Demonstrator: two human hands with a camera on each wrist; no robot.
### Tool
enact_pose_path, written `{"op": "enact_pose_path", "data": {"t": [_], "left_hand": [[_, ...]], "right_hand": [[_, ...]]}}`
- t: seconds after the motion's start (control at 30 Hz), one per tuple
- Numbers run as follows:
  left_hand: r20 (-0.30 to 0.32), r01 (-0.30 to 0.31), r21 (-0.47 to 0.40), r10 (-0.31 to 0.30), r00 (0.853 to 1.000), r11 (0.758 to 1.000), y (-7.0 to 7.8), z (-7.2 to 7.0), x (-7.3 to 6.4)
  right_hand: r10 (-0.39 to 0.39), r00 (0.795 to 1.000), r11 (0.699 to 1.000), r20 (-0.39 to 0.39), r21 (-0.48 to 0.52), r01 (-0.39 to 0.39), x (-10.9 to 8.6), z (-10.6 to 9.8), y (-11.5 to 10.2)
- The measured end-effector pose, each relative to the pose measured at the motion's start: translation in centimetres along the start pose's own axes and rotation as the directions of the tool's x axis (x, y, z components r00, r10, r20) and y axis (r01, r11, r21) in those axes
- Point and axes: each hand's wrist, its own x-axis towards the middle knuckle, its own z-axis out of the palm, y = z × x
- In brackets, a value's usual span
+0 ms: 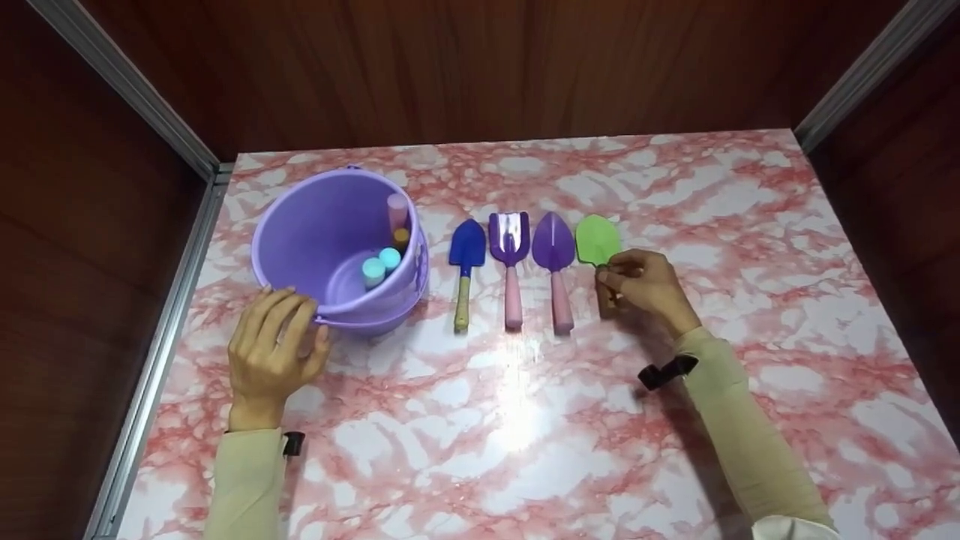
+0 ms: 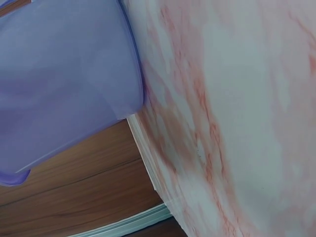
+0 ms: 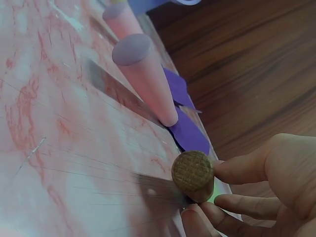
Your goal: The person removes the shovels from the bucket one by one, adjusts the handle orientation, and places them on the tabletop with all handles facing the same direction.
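Note:
On the left stands a purple bucket (image 1: pixel 292 217) with several tool handles (image 1: pixel 373 272) in it, their ends teal, pink and yellow-brown. My left hand (image 1: pixel 270 345) holds the bucket's near rim, fingers over the edge and thumb outside. It is out of sight in the left wrist view, where the bucket wall (image 2: pixel 64 74) shows. My right hand (image 1: pixel 649 285) pinches the brown handle (image 3: pixel 192 173) of a green hand trowel (image 1: pixel 598 238) between thumb and fingers. The trowel's blade points away from me.
Left of the green trowel lie a purple trowel (image 1: pixel 553 244) and a purple scoop-like tool (image 1: pixel 511 277), both with pink handles, and a blue trowel (image 1: pixel 468 244) with a yellowish handle. Brown wooden panels (image 1: pixel 480 67) bound the marbled tabletop (image 1: pixel 480 465) at the back and sides.

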Motion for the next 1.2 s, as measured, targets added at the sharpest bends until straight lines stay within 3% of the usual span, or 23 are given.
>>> {"op": "enact_pose_path", "data": {"t": [0.37,0.57,0.67,0.83,1.0,1.1,1.2], "left_hand": [[-0.002,0.017,0.008,-0.017,1.0,1.0,0.0,-0.1,-0.4],[-0.01,0.019,0.003,-0.019,1.0,1.0,0.2,-0.1,-0.3],[-0.021,0.021,-0.004,-0.021,1.0,1.0,0.4,-0.2,-0.3],[-0.026,0.017,-0.003,-0.017,1.0,1.0,0.6,-0.2,-0.2],[-0.013,0.017,-0.002,-0.017,1.0,1.0,0.3,-0.1,-0.3],[-0.01,0.021,-0.005,-0.021,1.0,1.0,0.1,0.0,-0.3],[-0.013,0.027,-0.009,-0.027,1.0,1.0,0.0,0.2,-0.4]], "right_hand": [[-0.01,0.999,0.995,-0.04,-0.095,0.006,0.0,-0.2,-1.5],[-0.094,0.994,0.976,-0.052,-0.201,0.082,0.2,-0.2,-3.4],[-0.175,0.984,0.956,-0.044,-0.248,0.159,0.7,0.0,-5.3],[-0.351,0.936,0.894,0.025,-0.289,0.343,1.8,1.2,-10.1],[-0.434,0.889,0.821,0.143,-0.343,0.456,2.6,3.2,-16.3],[-0.487,0.849,0.751,0.206,-0.397,0.527,2.9,5.2,-19.4],[-0.549,0.789,0.663,0.276,-0.43,0.612,3.0,7.6,-22.2]]}}
